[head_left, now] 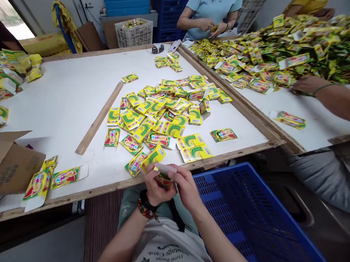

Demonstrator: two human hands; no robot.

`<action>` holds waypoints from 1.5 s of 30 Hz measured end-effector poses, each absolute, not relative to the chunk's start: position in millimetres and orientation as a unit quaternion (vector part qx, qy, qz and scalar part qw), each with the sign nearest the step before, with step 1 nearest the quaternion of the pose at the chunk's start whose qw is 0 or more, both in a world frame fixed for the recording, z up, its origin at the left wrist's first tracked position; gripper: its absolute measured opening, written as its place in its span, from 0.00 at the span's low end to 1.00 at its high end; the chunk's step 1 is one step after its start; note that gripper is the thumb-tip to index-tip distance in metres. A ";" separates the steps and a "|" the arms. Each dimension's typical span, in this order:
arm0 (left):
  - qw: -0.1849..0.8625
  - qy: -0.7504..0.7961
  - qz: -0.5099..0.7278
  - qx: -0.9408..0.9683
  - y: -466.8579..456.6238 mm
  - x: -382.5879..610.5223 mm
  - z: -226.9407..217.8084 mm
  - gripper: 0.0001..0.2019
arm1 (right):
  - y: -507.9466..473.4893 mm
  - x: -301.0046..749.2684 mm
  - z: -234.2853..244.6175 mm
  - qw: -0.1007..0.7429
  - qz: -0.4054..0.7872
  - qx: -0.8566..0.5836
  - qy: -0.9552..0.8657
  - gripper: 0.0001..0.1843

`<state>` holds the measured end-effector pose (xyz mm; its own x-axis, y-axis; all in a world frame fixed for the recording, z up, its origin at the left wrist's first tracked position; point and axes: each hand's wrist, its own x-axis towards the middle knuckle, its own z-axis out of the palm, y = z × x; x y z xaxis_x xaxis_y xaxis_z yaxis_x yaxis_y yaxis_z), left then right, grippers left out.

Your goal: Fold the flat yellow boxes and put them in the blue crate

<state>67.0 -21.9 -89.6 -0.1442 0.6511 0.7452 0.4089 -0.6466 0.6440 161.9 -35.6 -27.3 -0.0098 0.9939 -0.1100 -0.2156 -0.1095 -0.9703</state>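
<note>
Both my hands hold one small yellow-green carton (164,181) just off the front edge of the table, over my lap. My left hand (156,186) wraps round its left side, with a black band and a beaded bracelet on the wrist. At its right end, my right hand (184,184) pinches the pale, raised flap (165,168). What is inside the carton cannot be made out. Just beyond my hands lies a heap of similar cartons (149,112), some with open flaps. Two cartons (194,147) lie side by side near the edge.
A wooden strip (99,118) lies on the white table (70,86). At left stands a cardboard box (12,166). A blue crate (247,217) is below the edge at my right. Beyond a wooden divider (229,95), co-workers handle a large pile of packets (277,56).
</note>
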 end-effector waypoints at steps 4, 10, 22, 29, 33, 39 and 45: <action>0.102 0.372 0.640 0.665 -19.4 64.5 -87.4 0.28 | -50.3 168.0 -26.0 0.504 0.443 -0.462 -0.579 0.19; 0.153 0.474 0.462 0.733 -15.8 66.0 -86.1 0.19 | -40.3 176.7 -24.8 0.491 0.345 -0.462 -0.653 0.19; 0.230 0.526 0.425 0.700 -13.1 66.6 -80.4 0.20 | -27.5 177.9 -26.4 0.471 0.355 -0.472 -0.655 0.16; 0.235 0.521 0.457 0.681 -11.8 63.0 -78.3 0.08 | -31.8 161.8 -35.5 0.430 0.266 -0.473 -0.722 0.21; 0.249 0.425 0.452 0.744 -15.4 53.6 -67.2 0.24 | -52.2 184.2 -34.6 0.471 0.246 -0.519 -0.670 0.17; 0.089 0.655 0.342 0.668 -15.7 1.4 -57.5 0.20 | -130.3 317.0 -48.0 0.244 0.138 -0.810 -0.515 0.23; 0.240 0.705 0.146 0.652 3.4 -40.9 -57.4 0.12 | -137.2 302.1 -72.0 0.247 0.217 -0.720 -0.611 0.23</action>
